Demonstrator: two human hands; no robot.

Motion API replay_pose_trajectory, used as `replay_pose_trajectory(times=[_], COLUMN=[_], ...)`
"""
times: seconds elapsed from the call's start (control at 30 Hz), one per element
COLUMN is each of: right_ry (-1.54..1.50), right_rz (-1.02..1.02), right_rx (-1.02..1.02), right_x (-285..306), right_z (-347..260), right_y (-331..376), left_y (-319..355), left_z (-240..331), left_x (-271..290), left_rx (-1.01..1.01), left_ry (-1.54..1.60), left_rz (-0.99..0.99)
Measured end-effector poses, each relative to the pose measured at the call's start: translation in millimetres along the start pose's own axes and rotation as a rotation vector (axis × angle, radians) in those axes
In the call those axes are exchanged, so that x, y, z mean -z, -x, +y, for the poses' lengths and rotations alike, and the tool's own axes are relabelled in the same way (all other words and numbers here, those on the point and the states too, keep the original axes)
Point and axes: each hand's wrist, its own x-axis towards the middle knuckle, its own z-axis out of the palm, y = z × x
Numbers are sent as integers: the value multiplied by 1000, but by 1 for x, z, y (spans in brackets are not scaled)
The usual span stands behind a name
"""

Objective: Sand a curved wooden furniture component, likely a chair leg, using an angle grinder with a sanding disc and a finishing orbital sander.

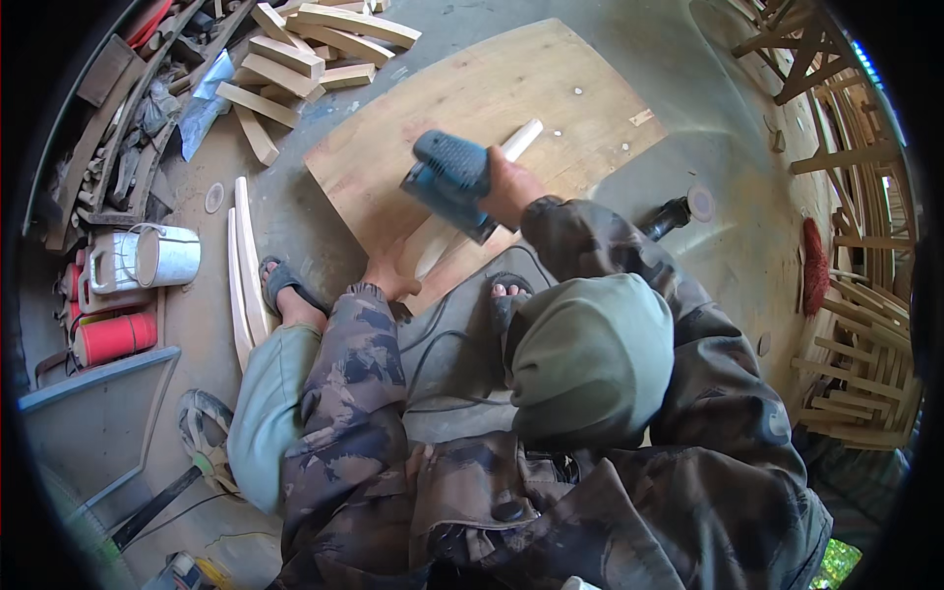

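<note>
In my right hand (512, 187) is a blue power sander (449, 175), slightly blurred, its body tilted over a pale wooden strip (522, 140). That strip lies slantwise on a plywood board (383, 157); the sander and my right hand hide its middle. My left hand (393, 275) is closed at the strip's near end, by the near edge of the board, with some fingers hard to make out. A dark cord (433, 334) runs along the floor between my feet.
Cut wooden blocks (295, 64) are piled beyond the board at the left. Two long curved strips (241, 265) lie beside my left foot. A metal bucket (167, 256) and red containers (115, 338) stand at the left. Wooden frames (855, 383) are stacked along the right.
</note>
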Motion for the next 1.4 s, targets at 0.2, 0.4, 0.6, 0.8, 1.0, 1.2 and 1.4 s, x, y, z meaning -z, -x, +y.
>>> replay_pose_trajectory(times=[0.2, 0.4, 0.6, 0.8, 1.0, 1.2, 1.4], right_ry=[84, 50, -37, 45, -100, -127, 3], right_rz=[130, 155, 111, 161, 107, 26, 132], right_rx=[-149, -302, -390, -139, -23, -24, -82], right_x=[45, 88, 93, 42, -16, -17, 27], right_z=[68, 118, 107, 68, 2, 3, 50], right_y=[-57, -106, -104, -45, 22, 27, -35], left_y=[2, 3, 7, -5, -15, -7, 5], left_z=[18, 17, 7, 17, 5, 9, 30], left_x=[7, 8, 10, 18, 17, 17, 29], left_rx=[65, 51, 36, 23, 48, -81, 41], left_ry=[31, 51, 120, 290, 368, 456, 275], left_rz=[-33, -54, -36, -110, -204, -194, -149])
